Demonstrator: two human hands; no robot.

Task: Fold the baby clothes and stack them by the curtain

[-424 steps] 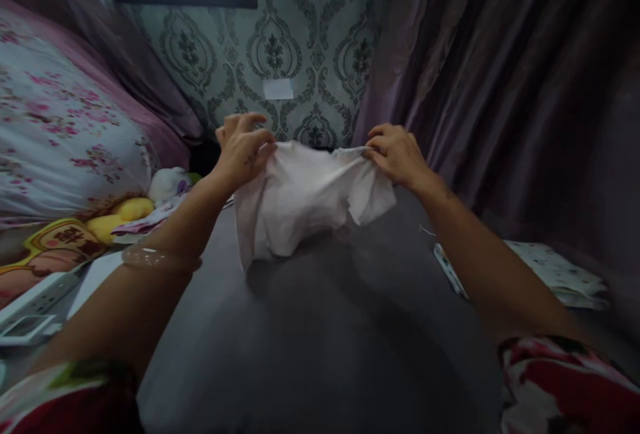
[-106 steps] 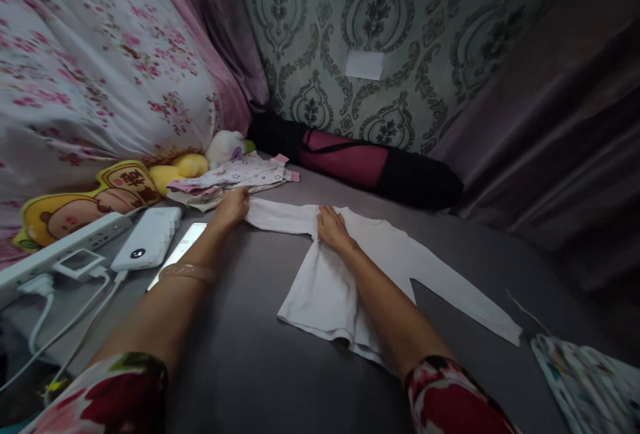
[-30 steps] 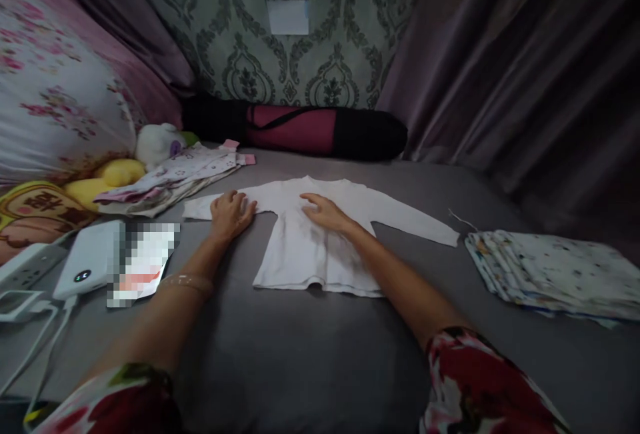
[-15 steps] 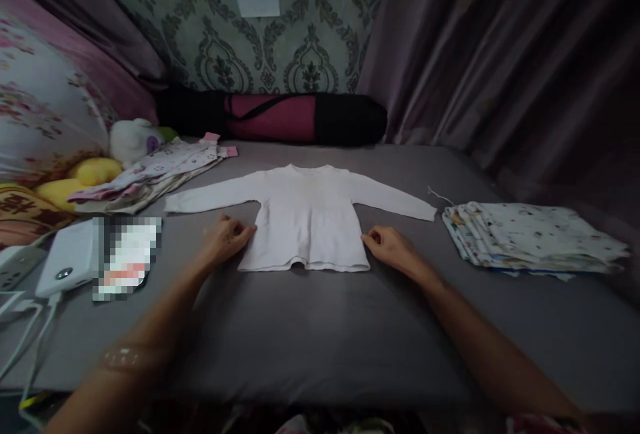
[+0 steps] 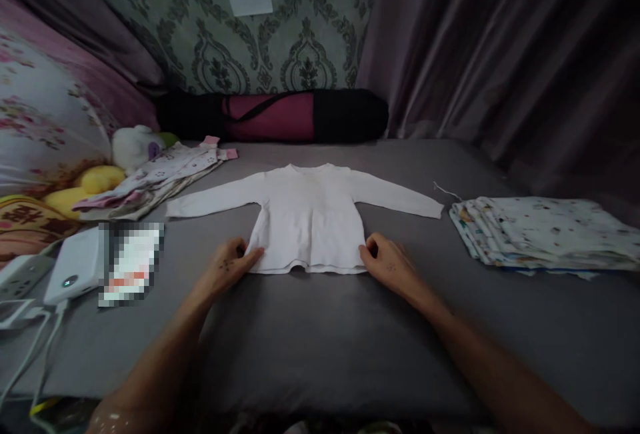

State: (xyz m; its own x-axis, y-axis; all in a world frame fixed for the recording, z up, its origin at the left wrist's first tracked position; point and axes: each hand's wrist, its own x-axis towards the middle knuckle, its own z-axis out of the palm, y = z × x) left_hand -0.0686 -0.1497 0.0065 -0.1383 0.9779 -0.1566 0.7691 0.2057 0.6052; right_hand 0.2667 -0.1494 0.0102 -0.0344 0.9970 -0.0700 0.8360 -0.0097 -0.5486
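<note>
A small white long-sleeved shirt (image 5: 310, 221) lies flat on the grey bed sheet, its sleeves spread to both sides and its neckline facing away from me. The bottom hem is slightly raised and wavy near the middle. My left hand (image 5: 233, 263) pinches the shirt's lower left side, the thumb on top of the cloth. At the lower right side my right hand (image 5: 387, 259) pinches the edge between thumb and fingers.
Folded patterned cloths (image 5: 540, 234) are stacked at the right. On the left lie a white power bank (image 5: 75, 264) with cables, a power strip (image 5: 23, 274), a blurred-out flat item (image 5: 133, 264), children's clothes (image 5: 165, 174) and plush toys (image 5: 103, 181). A long black-and-pink bag (image 5: 270, 117) rests against the wall.
Both hands have moved down along the shirt's sides toward the hem corners. The left hand now grips the cloth, and the lower left edge is drawn slightly inward.
</note>
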